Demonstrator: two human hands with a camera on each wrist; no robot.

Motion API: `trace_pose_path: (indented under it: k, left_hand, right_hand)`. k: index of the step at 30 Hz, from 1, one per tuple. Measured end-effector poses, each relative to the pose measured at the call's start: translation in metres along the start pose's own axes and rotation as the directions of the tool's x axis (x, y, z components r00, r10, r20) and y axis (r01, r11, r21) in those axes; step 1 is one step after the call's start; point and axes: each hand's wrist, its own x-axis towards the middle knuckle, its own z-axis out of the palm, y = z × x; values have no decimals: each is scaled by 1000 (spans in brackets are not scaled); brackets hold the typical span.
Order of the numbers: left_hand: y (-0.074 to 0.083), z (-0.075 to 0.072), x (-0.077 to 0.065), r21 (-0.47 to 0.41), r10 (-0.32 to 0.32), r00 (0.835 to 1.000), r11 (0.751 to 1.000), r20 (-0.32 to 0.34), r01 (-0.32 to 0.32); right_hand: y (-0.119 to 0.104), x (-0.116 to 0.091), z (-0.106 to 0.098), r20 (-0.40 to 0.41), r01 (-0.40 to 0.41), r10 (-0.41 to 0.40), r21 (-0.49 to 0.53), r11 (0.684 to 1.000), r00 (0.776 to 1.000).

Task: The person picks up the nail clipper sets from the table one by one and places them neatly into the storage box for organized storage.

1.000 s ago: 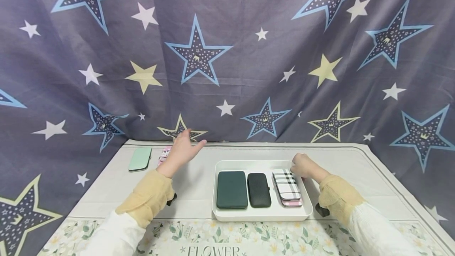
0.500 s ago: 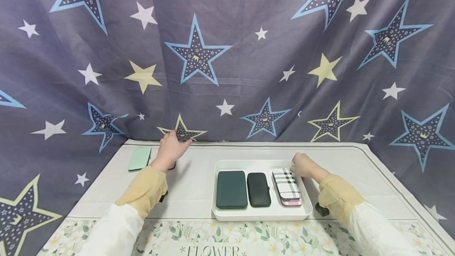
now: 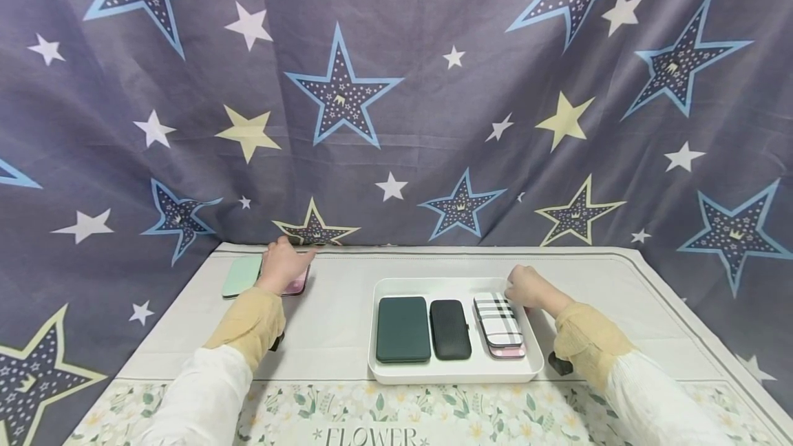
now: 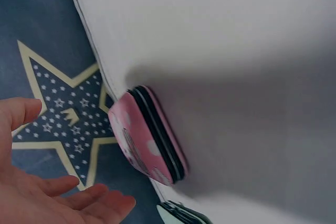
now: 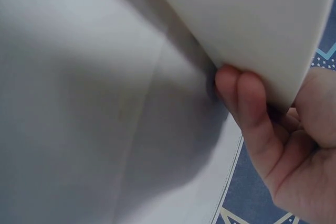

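My left hand (image 3: pixel 282 268) is over a pink patterned case (image 3: pixel 299 283), hiding much of it in the head view. In the left wrist view, that pink case (image 4: pixel 142 140) with a dark zipper-like band round its edge lies on the table, and the fingers are spread apart from it, holding nothing. A mint green case (image 3: pixel 241 275) lies just left of it. My right hand (image 3: pixel 530 288) grips the far right corner of a white tray (image 3: pixel 458 378); in the right wrist view the fingertips (image 5: pixel 251 93) curl under the tray's edge, thumb on the other side.
Inside the tray lie a dark green case (image 3: pixel 404 329), a black case (image 3: pixel 450 330) and a plaid case (image 3: pixel 498 321) on top of a pink one (image 3: pixel 509 351). A star-printed curtain (image 3: pixel 396 122) hangs along the table's back edge. Floral cloth (image 3: pixel 483 418) covers the front.
My left hand has moved left and down towards the pink case. The right hand stays at the tray corner, and the tray and its cases have not visibly shifted.
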Motion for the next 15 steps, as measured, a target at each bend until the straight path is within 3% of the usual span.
trace_pose_path:
  k: [11,15]
  left_hand:
    - [-16,4,2,12,-151,987,989,59,150]
    - [-23,7,1,17,-156,985,988,67,155]
  right_hand:
    - [-2,-2,-3,-2,14,-14,0,1000,1000]
    - [-3,-1,-2,9,-5,5,0,1000,1000]
